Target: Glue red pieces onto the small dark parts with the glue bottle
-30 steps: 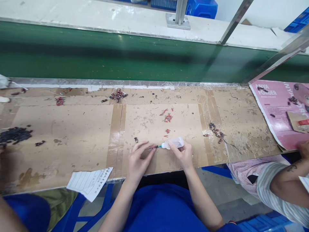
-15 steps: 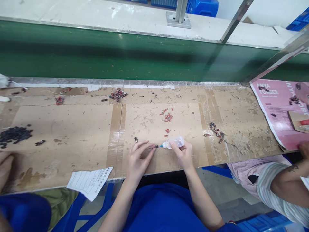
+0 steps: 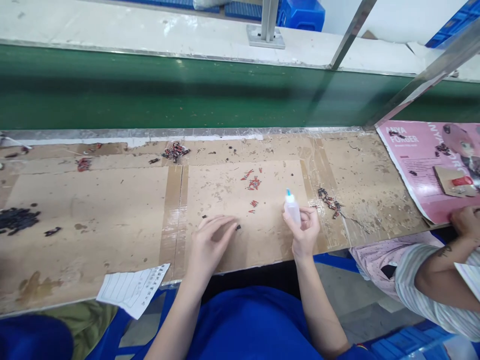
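My left hand (image 3: 213, 239) hovers low over the cardboard, thumb and fingers pinched on a small black part (image 3: 238, 227) at their tips. To its right, my right hand (image 3: 306, 231) grips a clear squeeze bottle (image 3: 292, 209) that stands upright with its blue tip pointing up. Ahead of both hands lies a scatter of small red pieces (image 3: 254, 183) with metal ends. Another small dark part shows just behind my left fingers, mostly hidden by them.
Cardboard (image 3: 225, 200) covers the bench. A black heap (image 3: 17, 220) lies far left, a red-and-dark pile (image 3: 175, 151) at the back, another pile (image 3: 330, 202) right. A paper sheet (image 3: 135, 290) overhangs the front edge. A co-worker's hand (image 3: 465, 220) rests by a pink poster (image 3: 412, 170).
The bottle has moved right, away from the black part, and turned from lying tip-left to tip-up. My left hand keeps its pinch on the part. The view has shifted slightly.
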`<state>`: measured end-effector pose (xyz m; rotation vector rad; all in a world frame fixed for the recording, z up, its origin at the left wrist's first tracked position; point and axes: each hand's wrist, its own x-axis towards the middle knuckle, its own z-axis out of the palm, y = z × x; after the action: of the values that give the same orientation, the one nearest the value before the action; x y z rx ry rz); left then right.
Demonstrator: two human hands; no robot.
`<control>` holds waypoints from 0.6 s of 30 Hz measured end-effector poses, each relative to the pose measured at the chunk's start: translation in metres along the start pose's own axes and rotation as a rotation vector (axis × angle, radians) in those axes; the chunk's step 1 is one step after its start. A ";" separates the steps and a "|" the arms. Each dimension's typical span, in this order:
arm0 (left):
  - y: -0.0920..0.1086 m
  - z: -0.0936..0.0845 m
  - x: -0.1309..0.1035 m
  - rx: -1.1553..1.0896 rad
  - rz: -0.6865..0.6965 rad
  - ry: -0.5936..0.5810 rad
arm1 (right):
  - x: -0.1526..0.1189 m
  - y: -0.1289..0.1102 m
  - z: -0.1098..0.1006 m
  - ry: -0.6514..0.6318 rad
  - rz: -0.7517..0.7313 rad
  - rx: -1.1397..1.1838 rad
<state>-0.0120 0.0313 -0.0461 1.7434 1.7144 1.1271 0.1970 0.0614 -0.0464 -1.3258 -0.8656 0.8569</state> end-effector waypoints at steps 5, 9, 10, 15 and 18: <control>0.008 0.020 0.026 0.123 0.092 -0.128 | 0.014 0.000 0.002 -0.069 -0.085 -0.021; 0.009 0.037 0.036 0.232 0.121 -0.134 | 0.014 0.002 0.004 -0.076 -0.091 -0.110; 0.008 0.039 0.038 0.235 0.128 -0.132 | 0.014 0.003 0.005 -0.076 -0.096 -0.123; 0.007 0.041 0.036 0.223 0.113 -0.105 | 0.019 0.010 0.007 -0.083 -0.105 -0.257; 0.010 0.034 0.031 0.210 0.066 -0.078 | 0.022 0.010 0.008 -0.095 -0.137 -0.396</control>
<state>0.0173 0.0675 -0.0499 1.9556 1.7934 0.9209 0.1994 0.0850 -0.0555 -1.5531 -1.2313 0.6655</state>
